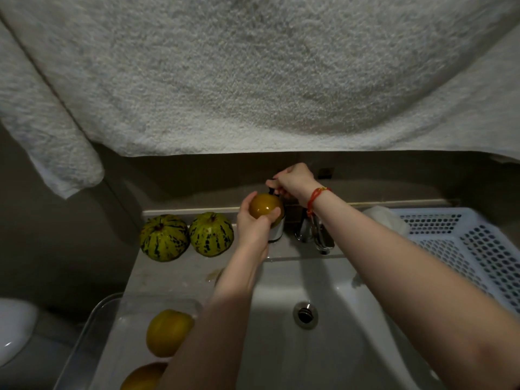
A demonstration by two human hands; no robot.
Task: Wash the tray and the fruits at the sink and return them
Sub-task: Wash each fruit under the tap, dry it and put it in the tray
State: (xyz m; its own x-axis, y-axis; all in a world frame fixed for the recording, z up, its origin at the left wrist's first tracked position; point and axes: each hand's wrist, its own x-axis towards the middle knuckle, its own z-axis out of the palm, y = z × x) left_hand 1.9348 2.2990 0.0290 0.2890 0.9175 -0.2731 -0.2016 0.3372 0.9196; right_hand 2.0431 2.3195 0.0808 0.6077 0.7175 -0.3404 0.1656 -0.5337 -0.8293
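Fruit [266, 208] in left-hand [253, 223] grip

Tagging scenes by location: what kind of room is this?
Most likely a home bathroom: a white washbasin with a chrome tap, towels hanging above it, and what looks like a toilet edge at lower left.

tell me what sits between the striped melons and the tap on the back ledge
In the head view, the left hand holds a yellow fruit up in front of a pump bottle, between the striped melons and the tap.
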